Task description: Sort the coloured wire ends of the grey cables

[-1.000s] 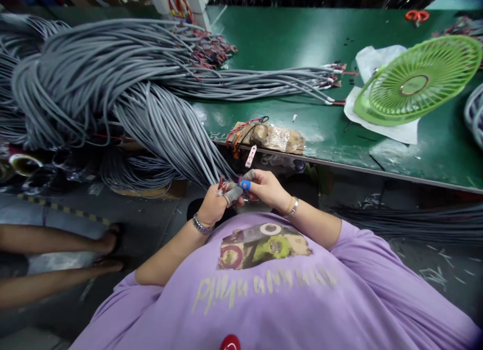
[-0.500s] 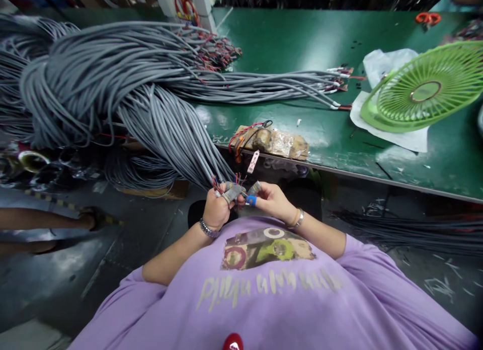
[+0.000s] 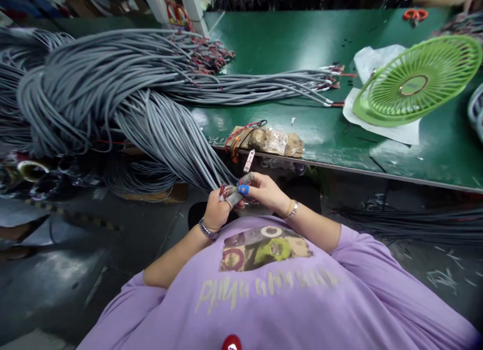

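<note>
A thick bundle of grey cables hangs over the table's front edge, its ends reaching my hands. My left hand is closed around cable ends, where thin red and dark wires stick out. Close against it, my right hand pinches at the same wires with thumb and forefinger; whether a single wire sits between them is too small to make out. Grey wraps cover some fingertips on both hands, and a blue band circles my right thumb.
The green table bears a pile of grey cables, a green fan, orange-handled scissors and a taped cardboard piece at the front edge. More cables lie below. A person's feet show at left.
My right hand has moved left, up against the left hand, and its fingers now meet the wire ends. The view has shifted slightly. The person's legs at left have moved further out of view.
</note>
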